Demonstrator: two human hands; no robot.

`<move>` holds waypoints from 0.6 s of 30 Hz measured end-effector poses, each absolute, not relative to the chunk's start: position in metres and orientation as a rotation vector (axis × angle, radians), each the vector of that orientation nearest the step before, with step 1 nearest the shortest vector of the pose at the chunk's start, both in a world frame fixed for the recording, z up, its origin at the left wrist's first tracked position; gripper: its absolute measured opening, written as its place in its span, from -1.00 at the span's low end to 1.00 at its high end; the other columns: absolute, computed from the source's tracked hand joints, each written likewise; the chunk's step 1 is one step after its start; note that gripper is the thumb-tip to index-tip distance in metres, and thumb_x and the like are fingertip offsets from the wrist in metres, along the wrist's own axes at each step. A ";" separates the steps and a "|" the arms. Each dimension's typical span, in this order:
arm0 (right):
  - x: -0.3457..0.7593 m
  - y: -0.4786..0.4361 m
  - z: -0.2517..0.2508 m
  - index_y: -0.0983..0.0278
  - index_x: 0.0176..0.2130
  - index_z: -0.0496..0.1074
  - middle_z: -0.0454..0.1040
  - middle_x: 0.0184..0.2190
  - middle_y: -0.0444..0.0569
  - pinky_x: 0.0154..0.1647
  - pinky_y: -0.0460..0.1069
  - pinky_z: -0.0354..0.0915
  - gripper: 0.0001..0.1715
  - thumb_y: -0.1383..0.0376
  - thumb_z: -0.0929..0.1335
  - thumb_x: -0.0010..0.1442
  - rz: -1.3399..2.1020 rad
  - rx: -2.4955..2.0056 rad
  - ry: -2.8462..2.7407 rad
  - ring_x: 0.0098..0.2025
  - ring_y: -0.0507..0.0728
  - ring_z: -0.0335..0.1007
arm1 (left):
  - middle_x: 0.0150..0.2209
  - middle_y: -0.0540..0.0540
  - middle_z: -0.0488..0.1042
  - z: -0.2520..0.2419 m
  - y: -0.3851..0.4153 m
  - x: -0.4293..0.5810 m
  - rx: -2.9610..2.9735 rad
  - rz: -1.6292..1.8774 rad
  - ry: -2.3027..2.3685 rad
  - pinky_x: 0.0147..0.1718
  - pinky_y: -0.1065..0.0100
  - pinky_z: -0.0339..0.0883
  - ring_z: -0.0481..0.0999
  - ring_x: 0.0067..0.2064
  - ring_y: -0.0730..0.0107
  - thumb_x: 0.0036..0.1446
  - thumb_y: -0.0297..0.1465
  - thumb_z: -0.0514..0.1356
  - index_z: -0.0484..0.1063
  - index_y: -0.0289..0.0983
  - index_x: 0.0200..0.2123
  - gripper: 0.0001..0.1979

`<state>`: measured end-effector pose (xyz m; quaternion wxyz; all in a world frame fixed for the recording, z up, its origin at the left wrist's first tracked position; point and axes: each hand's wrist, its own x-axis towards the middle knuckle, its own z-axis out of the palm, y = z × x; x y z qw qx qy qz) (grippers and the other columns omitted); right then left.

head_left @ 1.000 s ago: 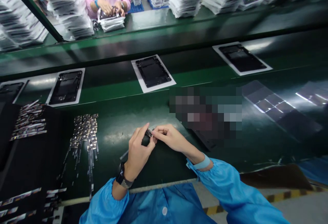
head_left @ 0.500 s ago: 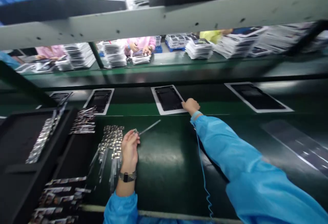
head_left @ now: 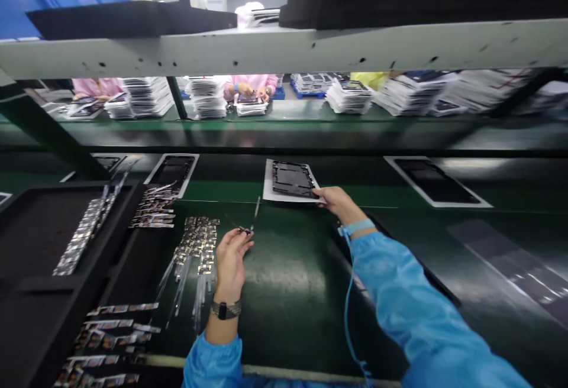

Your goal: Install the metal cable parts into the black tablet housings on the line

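Note:
My right hand [head_left: 336,203] is closed on the near right corner of a black tablet housing [head_left: 291,180] with a white border, its thumb on top. The housing is tilted and looks partly raised from the green surface. Between the fingertips of my left hand [head_left: 231,258] is a small flex cable [head_left: 255,213], its thin strip pointing up and away. Just left of that hand, rows of similar metallic flex cables [head_left: 197,246] lie with their clear strips toward me. A blue wrist strap [head_left: 355,227] with a coiled cord circles my right wrist.
More white-bordered housings lie on the belt, one to the right [head_left: 437,182] and one to the left [head_left: 173,172]. A black tray [head_left: 31,228] with parts stands at left. A clear plastic sheet [head_left: 510,264] lies right. A shelf beam [head_left: 266,51] crosses above; co-workers sit beyond.
My right hand has taken hold of the housing's corner and tilted it up. The flex cable in my left hand has turned from pointing right to pointing nearly straight away. The view has shifted slightly.

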<state>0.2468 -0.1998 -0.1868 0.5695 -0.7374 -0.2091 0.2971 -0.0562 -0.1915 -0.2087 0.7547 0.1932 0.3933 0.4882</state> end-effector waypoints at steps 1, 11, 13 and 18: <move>0.235 -0.218 -0.192 0.33 -0.53 0.38 0.27 -0.70 -0.19 -0.64 -0.09 0.13 -0.60 0.14 0.51 0.11 0.703 -1.744 -0.475 -0.65 -0.01 0.16 | -0.36 -0.06 0.58 -0.206 -0.192 -0.059 0.440 1.090 0.826 -0.35 0.43 0.35 0.60 -0.30 0.38 -0.18 -0.48 0.43 0.47 -0.31 -0.33 -0.71; 0.120 -0.398 -0.233 0.24 -0.25 0.45 0.52 -0.43 0.03 -0.32 0.06 0.35 -0.50 -0.13 0.38 0.13 0.638 -1.973 -0.687 -0.36 0.23 0.47 | -0.42 -0.01 0.54 -0.198 -0.220 -0.043 0.823 0.950 0.854 -0.45 0.50 0.27 0.47 -0.42 0.51 -0.19 -0.44 0.45 0.43 -0.29 -0.26 -0.62; 0.116 -0.402 -0.232 0.24 -0.21 0.45 0.50 -0.34 0.06 -0.25 0.09 0.34 -0.61 -0.02 0.33 0.22 0.323 -2.165 -0.855 -0.28 0.26 0.44 | -0.44 0.00 0.53 -0.205 -0.228 -0.033 0.914 0.895 0.890 -0.39 0.50 0.30 0.50 -0.38 0.49 -0.18 -0.43 0.43 0.41 -0.29 -0.32 -0.66; 0.116 -0.388 -0.232 0.20 -0.32 0.40 0.41 -0.35 0.04 -0.19 0.10 0.30 -0.87 0.22 0.35 0.27 0.043 -2.316 -1.233 -0.21 0.28 0.35 | -0.45 0.02 0.50 -0.218 -0.239 -0.020 1.009 0.841 0.867 -0.44 0.49 0.30 0.49 -0.42 0.48 -0.17 -0.41 0.41 0.34 -0.26 -0.34 -0.66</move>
